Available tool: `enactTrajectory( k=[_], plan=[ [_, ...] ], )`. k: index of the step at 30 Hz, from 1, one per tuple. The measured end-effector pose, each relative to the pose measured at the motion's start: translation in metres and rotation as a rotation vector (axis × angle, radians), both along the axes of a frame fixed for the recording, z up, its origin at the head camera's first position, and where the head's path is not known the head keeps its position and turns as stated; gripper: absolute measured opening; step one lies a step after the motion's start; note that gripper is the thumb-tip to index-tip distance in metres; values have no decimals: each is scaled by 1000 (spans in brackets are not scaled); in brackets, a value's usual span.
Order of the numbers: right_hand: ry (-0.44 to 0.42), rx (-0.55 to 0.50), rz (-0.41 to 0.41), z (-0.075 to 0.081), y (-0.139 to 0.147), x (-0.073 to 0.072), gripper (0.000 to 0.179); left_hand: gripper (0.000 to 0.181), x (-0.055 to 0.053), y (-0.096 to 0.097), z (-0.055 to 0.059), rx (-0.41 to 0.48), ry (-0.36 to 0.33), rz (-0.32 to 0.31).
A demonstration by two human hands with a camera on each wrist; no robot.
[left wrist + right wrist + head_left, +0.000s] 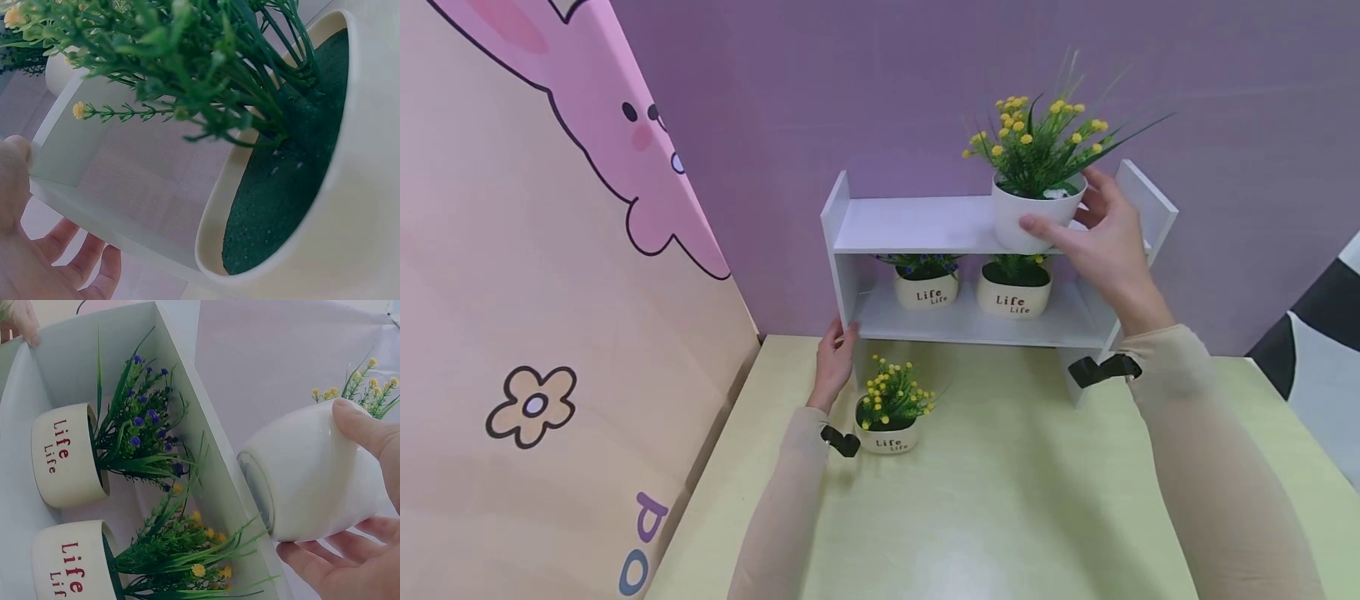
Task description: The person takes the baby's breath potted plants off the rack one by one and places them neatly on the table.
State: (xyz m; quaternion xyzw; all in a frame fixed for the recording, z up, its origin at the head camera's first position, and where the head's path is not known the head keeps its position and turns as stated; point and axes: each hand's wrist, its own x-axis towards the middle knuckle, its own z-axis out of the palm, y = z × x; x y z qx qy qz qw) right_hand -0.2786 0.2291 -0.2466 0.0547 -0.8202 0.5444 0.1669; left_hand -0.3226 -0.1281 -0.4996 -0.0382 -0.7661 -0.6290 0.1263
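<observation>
Head view: white pot point(1030, 223), one, round, smooth, plain-sided; planted with yellow flowers point(1018, 133) and long green blades; located at the front edge of the upper board point(917, 225), in its right half; axis near upright, crosswise to the board's left-to-right run; lies just left of the right hand point(1108, 237), the nearer hand, which pinches it, thumb on one side, fingers on the other; base at the board, contact uncertain even in the right wrist view; left hand point(833, 367) well apart, low at the left side panel point(847, 283), gripping its edge; lower board point(917, 329) bearing two cream pots point(1013, 302) lettered "Life"; third cream pot point(887, 440) on the table point(970, 500), beside the left wrist.
</observation>
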Motion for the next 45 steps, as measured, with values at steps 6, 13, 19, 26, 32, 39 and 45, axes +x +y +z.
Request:
enactTrajectory(
  k=[6, 13, 19, 26, 32, 39, 45],
  plan=[
    [13, 23, 18, -3, -4, 7, 96, 56, -1, 0, -1, 4, -4, 0],
    [22, 21, 21, -5, -4, 12, 95, 58, -2, 0, 1, 9, 5, -4],
    [42, 3, 35, -6, -6, 13, 93, 57, -3, 0, 2, -7, 15, 11],
    [49, -1, 41, -7, -6, 17, 92, 57, -3, 0, 2, 13, 10, 4],
    [33, 11, 40, -8, -8, 21, 93, 56, -2, -1, 2, 13, 2, 7],
    [31, -2, 53, -10, -8, 24, 91, 56, -1, 0, 0, -3, -3, 5],
    [4, 11, 47, -10, -8, 26, 95, 54, 1, 0, 2, 4, 0, -2]
  ],
)
